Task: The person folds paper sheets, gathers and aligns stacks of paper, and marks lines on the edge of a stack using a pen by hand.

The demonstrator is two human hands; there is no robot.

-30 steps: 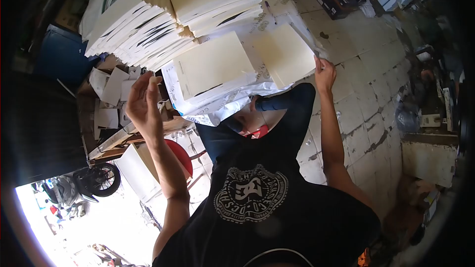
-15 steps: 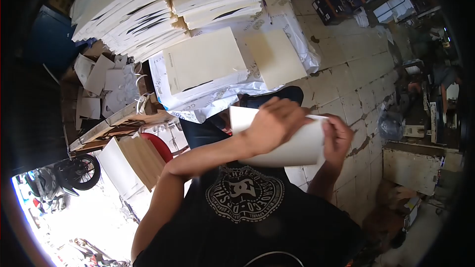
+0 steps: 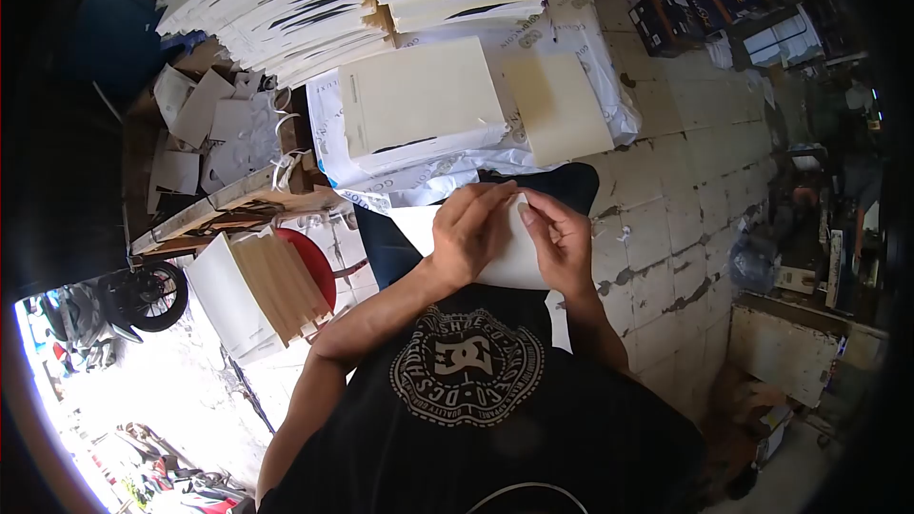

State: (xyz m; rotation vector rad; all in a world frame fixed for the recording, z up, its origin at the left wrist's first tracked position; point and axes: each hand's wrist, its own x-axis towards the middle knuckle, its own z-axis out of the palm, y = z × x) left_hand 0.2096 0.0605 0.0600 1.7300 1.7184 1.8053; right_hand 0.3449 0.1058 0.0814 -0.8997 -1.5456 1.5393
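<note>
A white sheet (image 3: pixel 506 265) is in front of my chest, over my lap. My left hand (image 3: pixel 469 233) has its fingers closed on the sheet's upper edge. My right hand (image 3: pixel 560 236) pinches the same edge close beside it, the two hands almost touching. Just beyond them lies a cream stack of sheets (image 3: pixel 424 100) on a printed white wrapper (image 3: pixel 330 124). To its right is a flat cream sheet (image 3: pixel 557 105) on the same wrapper. The lower part of the held sheet is partly hidden by my hands.
Tall piles of cream booklets (image 3: pixel 286 9) stand at the back left. A wooden-edged bin (image 3: pixel 205 214) with paper scraps is at the left. Another paper stack (image 3: pixel 257 290) rests on a red stool (image 3: pixel 314 266). Dark boxes (image 3: pixel 666 19) sit at the back right.
A second ago my hands were apart, the right at the cream sheets. Both then took hold of one sheet over my lap, and my right hand has since moved left, close to my left hand.
</note>
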